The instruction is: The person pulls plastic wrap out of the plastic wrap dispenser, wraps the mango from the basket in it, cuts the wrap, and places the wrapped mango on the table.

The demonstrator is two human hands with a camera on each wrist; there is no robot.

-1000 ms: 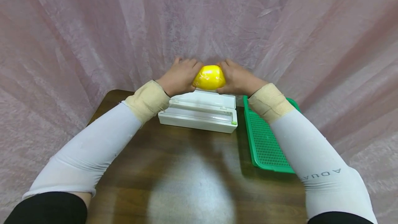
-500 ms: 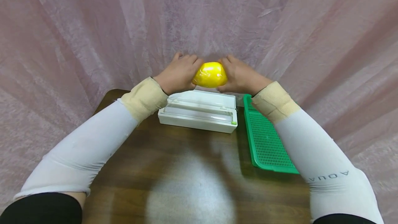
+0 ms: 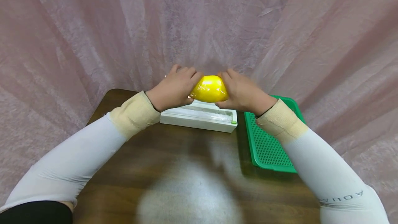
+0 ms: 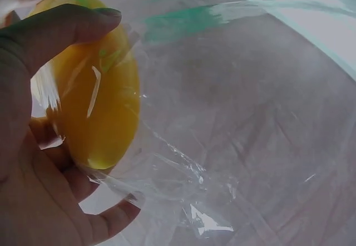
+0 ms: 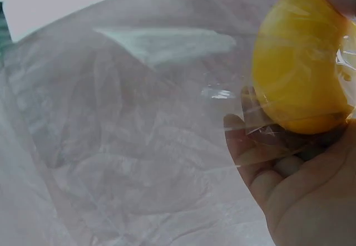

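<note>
The yellow thing point(image 3: 209, 89) is held up between both hands, over the far side of the white box point(image 3: 199, 122). It is smooth, rounded and a bright, even yellow from the head, with a strong white glint on its top. The left wrist view shows it as a long oval of deeper orange-yellow, with greenish tints toward one end and a paler spot at the other. From the right wrist it looks plump and slightly curved, like a fat bean. Clear film point(image 4: 208, 221) lies over it, glossy and creased, and trails off past the fingers in crinkled folds with sharp highlights.

The left hand point(image 3: 174, 87) grasps the left end, its digits bent around both sides of it. The right hand point(image 3: 244, 91) grasps the right end, with fingers curled beneath and the film caught there too.

The box lies lengthwise on the brown table point(image 3: 186, 168), its far part hidden by the hands and the thing; a small green piece point(image 3: 234, 122) sits at its right end. Just to its right is a green basket point(image 3: 268, 144) with a mesh bottom, partly covered by the right forearm. A pink curtain point(image 3: 217, 16) hangs at the far side.
</note>
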